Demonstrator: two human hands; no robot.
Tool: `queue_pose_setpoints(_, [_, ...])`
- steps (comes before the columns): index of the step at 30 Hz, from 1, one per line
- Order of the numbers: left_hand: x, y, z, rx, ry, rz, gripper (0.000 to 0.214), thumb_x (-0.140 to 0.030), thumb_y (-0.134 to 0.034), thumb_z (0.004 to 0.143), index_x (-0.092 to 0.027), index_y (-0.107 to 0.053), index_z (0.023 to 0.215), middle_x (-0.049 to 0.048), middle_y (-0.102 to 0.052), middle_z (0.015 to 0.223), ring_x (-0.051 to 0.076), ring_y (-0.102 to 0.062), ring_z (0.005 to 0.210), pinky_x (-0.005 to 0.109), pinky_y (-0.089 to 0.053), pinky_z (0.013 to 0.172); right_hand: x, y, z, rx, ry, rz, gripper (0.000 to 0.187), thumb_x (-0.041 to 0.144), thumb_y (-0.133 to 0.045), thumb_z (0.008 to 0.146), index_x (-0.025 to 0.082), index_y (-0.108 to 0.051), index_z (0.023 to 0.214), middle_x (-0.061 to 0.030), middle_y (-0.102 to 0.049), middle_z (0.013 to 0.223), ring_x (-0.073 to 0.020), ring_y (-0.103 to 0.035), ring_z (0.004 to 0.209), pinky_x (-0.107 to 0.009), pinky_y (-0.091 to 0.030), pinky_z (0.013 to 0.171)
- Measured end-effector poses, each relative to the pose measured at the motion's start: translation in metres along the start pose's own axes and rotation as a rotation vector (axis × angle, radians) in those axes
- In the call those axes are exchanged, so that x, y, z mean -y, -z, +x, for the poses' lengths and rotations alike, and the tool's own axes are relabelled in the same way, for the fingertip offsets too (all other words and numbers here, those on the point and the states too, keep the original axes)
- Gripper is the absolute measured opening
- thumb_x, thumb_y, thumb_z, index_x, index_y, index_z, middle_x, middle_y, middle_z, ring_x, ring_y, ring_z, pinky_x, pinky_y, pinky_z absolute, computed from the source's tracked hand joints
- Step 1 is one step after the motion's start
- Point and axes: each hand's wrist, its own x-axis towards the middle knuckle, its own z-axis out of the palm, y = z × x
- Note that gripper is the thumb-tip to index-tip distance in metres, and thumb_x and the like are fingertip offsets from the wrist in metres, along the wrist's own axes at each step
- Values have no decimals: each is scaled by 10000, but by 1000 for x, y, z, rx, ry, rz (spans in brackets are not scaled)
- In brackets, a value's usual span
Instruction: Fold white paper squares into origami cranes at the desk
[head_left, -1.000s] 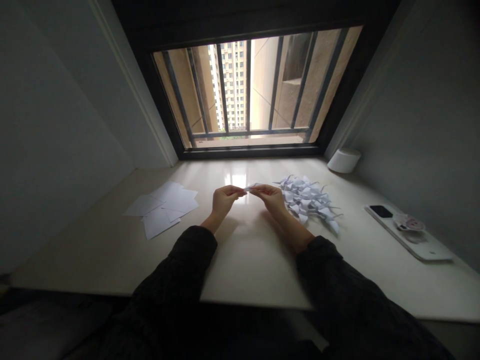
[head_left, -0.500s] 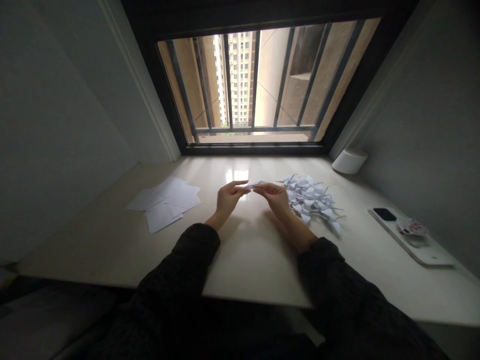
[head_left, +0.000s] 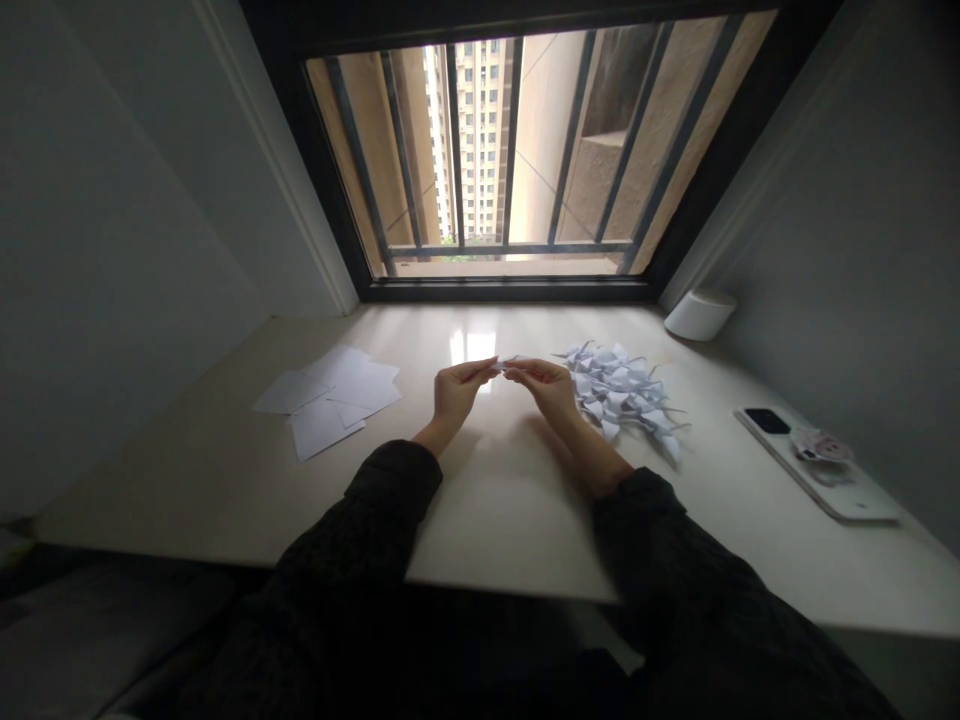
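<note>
While pinching paper point(head_left: 508, 363), both hands point(head_left: 551, 388) raised

A tabletop point(head_left: 510, 530) under a window point(head_left: 480, 150)

Loose paper sheets point(head_left: 326, 400) lie left, and folded paper cranes point(head_left: 619, 395) lie right, just beside the right hand point(head_left: 547, 388). Between them, the left hand point(head_left: 457, 392) and right hand meet at a folded paper piece point(head_left: 508, 362). Farther right, a phone point(head_left: 766, 421) rests on a flat pad point(head_left: 817, 470), behind which a cylindrical container point(head_left: 700, 315) stands in the corner.

Glossy cream counter point(head_left: 510, 530): loose paper sheets point(head_left: 330, 400), paper cranes point(head_left: 619, 392), white cylinder point(head_left: 699, 314)
</note>
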Motion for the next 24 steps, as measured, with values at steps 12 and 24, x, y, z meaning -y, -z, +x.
queue_pose_setpoints(12, [-1, -3, -1, 4, 32, -16, 330, -347, -799, 647, -208, -757, 943, 67, -750, 938, 210, -690, 843, 376, -553, 821, 1, 0, -2, -67, -57, 20, 264, 422, -800, 625, 222, -761, 793, -43, -757, 842, -195, -696, 762, -396, -566, 819])
queue_pose_setpoints(24, [1, -4, 0, 15, 55, -30, 348, -353, -803, 645, -209, -752, 958, 69, -747, 952, 211, -685, 847, 373, -547, 815, -7, 1, -2, -155, -19, 56, 219, 341, -833, 590, 233, -763, 767, -28, -756, 812, -204, -701, 772, -406, -570, 828])
